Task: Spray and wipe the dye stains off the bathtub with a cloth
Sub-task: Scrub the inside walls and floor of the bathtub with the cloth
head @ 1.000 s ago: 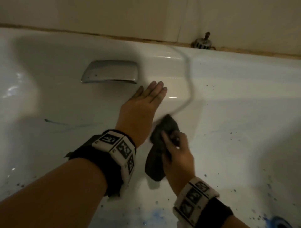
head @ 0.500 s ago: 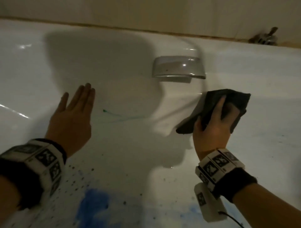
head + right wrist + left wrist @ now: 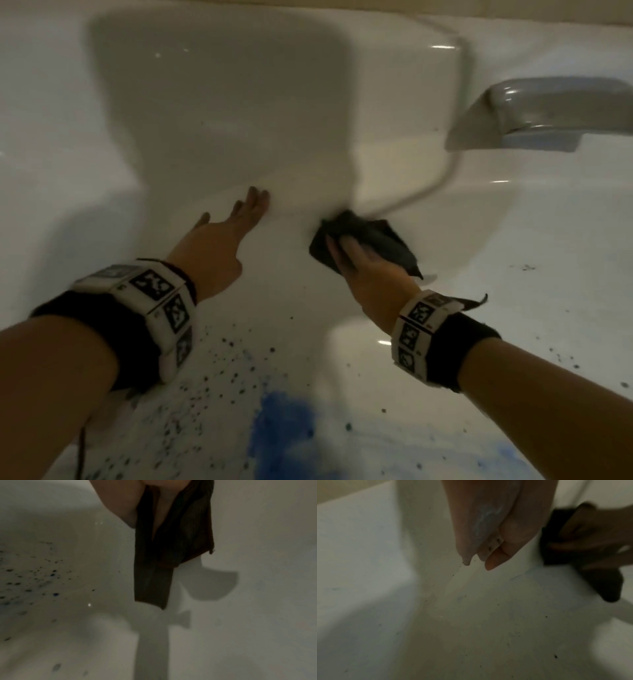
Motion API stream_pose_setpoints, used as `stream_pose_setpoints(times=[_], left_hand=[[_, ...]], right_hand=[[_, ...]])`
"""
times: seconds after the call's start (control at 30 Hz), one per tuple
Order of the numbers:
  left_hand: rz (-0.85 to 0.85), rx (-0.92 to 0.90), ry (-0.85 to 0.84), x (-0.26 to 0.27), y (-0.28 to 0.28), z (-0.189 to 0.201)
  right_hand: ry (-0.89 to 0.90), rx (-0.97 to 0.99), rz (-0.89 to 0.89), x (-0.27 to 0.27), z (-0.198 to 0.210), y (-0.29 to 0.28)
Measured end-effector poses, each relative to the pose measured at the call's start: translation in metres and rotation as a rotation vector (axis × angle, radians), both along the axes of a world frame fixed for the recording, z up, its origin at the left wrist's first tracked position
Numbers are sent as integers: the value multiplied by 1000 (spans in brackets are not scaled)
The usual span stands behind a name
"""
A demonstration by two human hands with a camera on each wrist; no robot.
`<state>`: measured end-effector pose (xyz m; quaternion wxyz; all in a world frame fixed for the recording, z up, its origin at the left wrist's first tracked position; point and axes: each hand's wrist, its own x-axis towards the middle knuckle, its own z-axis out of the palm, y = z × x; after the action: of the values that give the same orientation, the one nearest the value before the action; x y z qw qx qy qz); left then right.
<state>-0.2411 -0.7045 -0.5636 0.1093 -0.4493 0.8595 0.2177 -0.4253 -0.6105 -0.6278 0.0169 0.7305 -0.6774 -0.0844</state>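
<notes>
The white bathtub (image 3: 205, 102) fills the head view. A blue dye smear (image 3: 281, 428) and several dark specks (image 3: 222, 370) mark its floor near me. My right hand (image 3: 346, 253) grips a dark cloth (image 3: 380, 236) and presses it against the lower tub wall. From the right wrist view the cloth (image 3: 163, 561) hangs out of the hand (image 3: 123, 500). My left hand (image 3: 239, 212) is flat with straight fingers, its tips on the wall left of the cloth. The left wrist view shows those fingers (image 3: 489, 563), with the cloth (image 3: 556, 540) to the right.
A grey metal handle (image 3: 548, 113) sticks out of the tub wall at upper right. A thin curved line (image 3: 459, 113), hose or shadow, runs down the wall toward the cloth. More specks (image 3: 527, 267) dot the floor at right. No spray bottle is in view.
My right hand has carried the cloth left, away from the metal handle and nearer my left hand. The thin green streak between the hands no longer shows.
</notes>
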Motion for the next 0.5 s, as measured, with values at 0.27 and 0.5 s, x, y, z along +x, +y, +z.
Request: stream_pose_setpoints(times=[0.27, 0.5], left_hand=[[-35, -17, 10, 11, -11, -4], [-57, 20, -12, 9, -11, 3]], right_hand=[[-397, 178, -135, 52, -16, -11], [-562, -918, -593, 39, 47, 30]])
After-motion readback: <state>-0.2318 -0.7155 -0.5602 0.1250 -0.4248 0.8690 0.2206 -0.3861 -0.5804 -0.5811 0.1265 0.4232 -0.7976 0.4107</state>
